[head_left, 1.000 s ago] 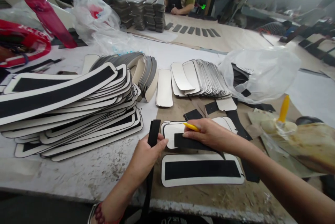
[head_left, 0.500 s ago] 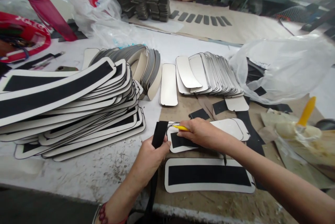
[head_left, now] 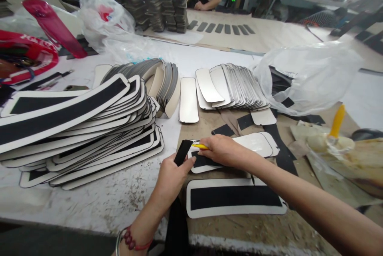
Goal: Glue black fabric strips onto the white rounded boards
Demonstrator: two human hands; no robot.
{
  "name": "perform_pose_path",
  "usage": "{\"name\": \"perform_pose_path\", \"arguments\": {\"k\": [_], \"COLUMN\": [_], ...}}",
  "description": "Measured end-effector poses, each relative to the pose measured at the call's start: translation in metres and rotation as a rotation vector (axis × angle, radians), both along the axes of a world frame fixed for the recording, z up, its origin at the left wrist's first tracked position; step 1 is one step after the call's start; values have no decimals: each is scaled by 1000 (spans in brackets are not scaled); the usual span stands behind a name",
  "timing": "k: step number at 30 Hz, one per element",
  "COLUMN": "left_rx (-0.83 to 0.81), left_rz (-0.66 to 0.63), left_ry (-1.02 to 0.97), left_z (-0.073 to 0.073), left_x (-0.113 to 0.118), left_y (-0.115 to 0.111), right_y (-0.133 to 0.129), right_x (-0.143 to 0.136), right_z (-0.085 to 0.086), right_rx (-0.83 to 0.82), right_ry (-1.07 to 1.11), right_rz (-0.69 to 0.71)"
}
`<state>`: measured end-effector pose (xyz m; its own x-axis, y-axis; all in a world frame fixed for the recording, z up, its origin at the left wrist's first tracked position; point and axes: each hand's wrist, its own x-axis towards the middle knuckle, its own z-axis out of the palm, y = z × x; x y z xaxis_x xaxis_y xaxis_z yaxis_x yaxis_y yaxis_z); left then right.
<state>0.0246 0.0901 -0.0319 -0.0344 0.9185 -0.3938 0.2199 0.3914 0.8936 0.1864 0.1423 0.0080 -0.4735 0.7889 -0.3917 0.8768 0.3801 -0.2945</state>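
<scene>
Holding one black strip [head_left: 182, 153] in my left hand [head_left: 172, 176], I keep its upper end clamped between thumb and fingers, and the rest of it trails down off the desk [head_left: 98, 202] edge toward me. My right hand [head_left: 223, 150] is closed around one yellow tool [head_left: 200, 146], whose tip points left, just beside the strip's top end; that same hand presses down on one white piece [head_left: 254, 144] carrying a black band, which lies on top of a few like pieces whose number I cannot tell. One finished piece [head_left: 235, 198], white-edged with a full black band, lies flat on the desk directly below my right forearm, apart from the rest. To my left stands one tall fanned stack of banded pieces [head_left: 77, 128], too many to count. Behind it I count two fanned rows of plain blanks: a curved row [head_left: 161, 76] and a flatter row [head_left: 236, 86], with one single blank [head_left: 188, 99] lying between them. One clear plastic bag [head_left: 308, 78] holding black offcuts sits at right, and one yellow-handled brush [head_left: 336, 122] stands in a glue pot near it. Across the desk, another person's hands [head_left: 199, 5] rest beside several dark stacks [head_left: 158, 8].
</scene>
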Motion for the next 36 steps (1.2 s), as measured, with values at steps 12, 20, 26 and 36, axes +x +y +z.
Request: {"name": "perform_pose_path", "arguments": {"k": [12,20,26,36], "left_rx": [57,67,36,-56], "left_rz": [33,56,63,67], "left_ry": [69,59,13,-86], "left_z": [-18,-24,-24,-10], "left_x": [3,3,3,-3], "left_y": [-1,-1,1,-8], "right_y": [-2,1,1,-47], "right_x": [-3,-6,-9,105], "right_z": [-4,-5,-1,35], "right_rx": [41,52,56,-16], "right_ry": [-67,-96,-103,-112], "right_rz": [-46,-22,-15,-294]}}
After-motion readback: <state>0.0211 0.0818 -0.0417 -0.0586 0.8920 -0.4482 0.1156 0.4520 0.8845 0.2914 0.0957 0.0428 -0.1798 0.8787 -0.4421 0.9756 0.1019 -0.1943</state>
